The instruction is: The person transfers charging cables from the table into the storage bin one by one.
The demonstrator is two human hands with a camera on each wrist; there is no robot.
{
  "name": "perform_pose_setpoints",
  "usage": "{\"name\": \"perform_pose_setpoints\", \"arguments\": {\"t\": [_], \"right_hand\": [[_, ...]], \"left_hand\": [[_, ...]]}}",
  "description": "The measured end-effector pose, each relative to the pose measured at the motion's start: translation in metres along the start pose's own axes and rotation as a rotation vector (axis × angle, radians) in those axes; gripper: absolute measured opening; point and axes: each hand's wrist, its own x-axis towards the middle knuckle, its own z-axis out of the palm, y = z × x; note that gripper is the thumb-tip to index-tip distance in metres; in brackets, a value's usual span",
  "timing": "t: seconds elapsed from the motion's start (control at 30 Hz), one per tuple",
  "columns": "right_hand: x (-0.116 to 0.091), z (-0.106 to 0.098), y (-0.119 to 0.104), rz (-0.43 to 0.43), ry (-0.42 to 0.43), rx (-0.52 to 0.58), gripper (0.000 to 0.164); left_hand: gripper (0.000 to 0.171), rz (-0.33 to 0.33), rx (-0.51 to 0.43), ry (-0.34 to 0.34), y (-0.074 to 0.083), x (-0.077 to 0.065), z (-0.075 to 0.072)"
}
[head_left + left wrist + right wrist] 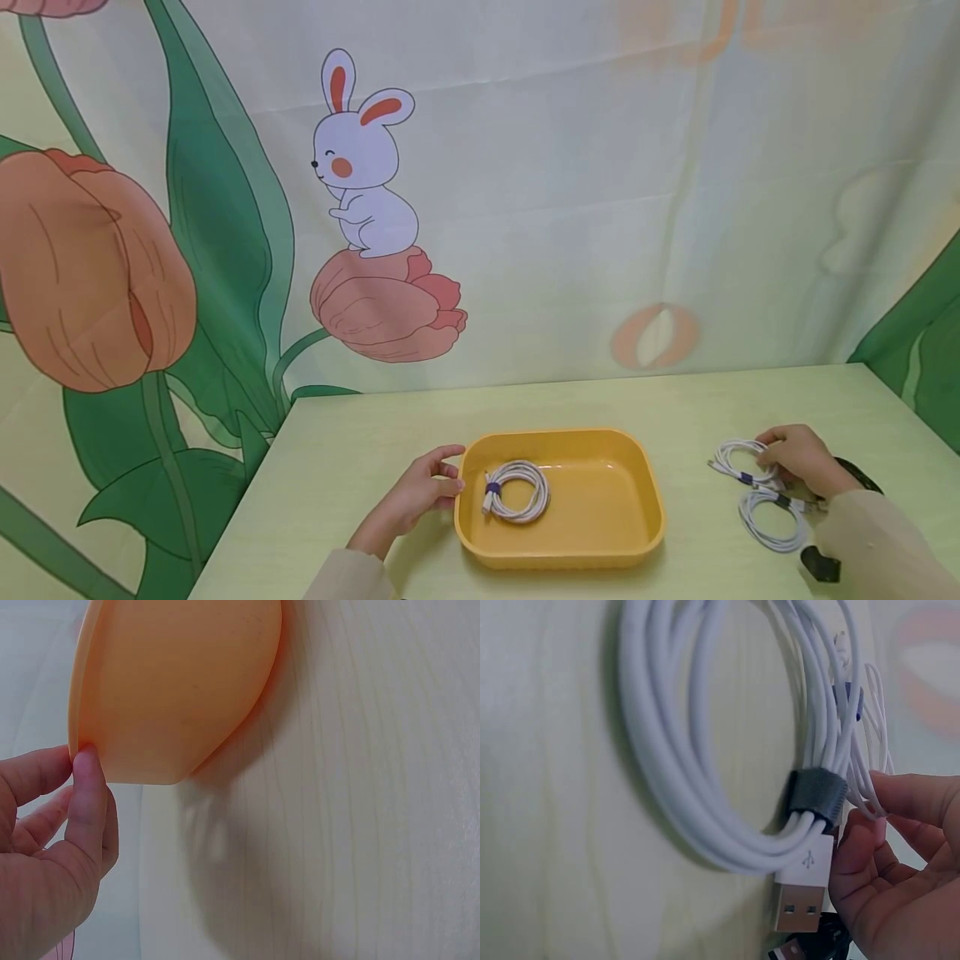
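Observation:
A yellow plastic tray (558, 557) stands on the table, with a coiled white cable (542, 504) bound by a blue tie inside its left part. At the tray's left end, my left hand (416, 493) pinches the rim between thumb and finger; the left wrist view shows the thumb against the outer wall. Over on the right, my right hand (806, 458) pinches a second coiled white cable (723, 457) with a blue tie. Just in front of it lies another white USB cable (656, 712), coiled and held by a black tie.
A black cable (858, 475) lies partly hidden behind the right wrist. Near the right sleeve is a black object (819, 565), its kind unclear. A printed cloth (540, 208) with a rabbit and tulips hangs behind the pale table (330, 500).

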Motion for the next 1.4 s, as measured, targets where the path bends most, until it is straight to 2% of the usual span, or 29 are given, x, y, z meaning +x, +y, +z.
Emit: {"name": "perform_pose_setpoints", "arguments": {"t": [0.2,0.43,0.57,0.87,1.13,1.4], "right_hand": [[0.001,0.001,0.002,0.007,0.006,0.008,0.039],[0.001,-0.001,0.003,0.012,0.015,0.013,0.039],[0.001,-0.001,0.004,0.006,0.028,0.021,0.040],[-0.001,-0.002,0.003,0.011,0.020,0.063,0.041],[-0.003,-0.003,0.003,0.022,0.005,0.110,0.042],[-0.003,-0.002,0.000,0.041,-0.009,0.170,0.044]], "left_hand": [[0.050,0.003,-0.003,-0.006,0.002,-0.001,0.000],[0.049,0.009,0.000,-0.007,0.020,-0.017,0.003],[0.048,0.013,-0.004,-0.008,0.023,-0.021,0.004],[0.048,0.014,-0.010,-0.019,0.022,-0.019,0.002],[0.050,0.006,-0.008,-0.011,0.002,0.000,0.000],[0.051,0.011,-0.005,-0.009,-0.001,0.002,0.000]]}}
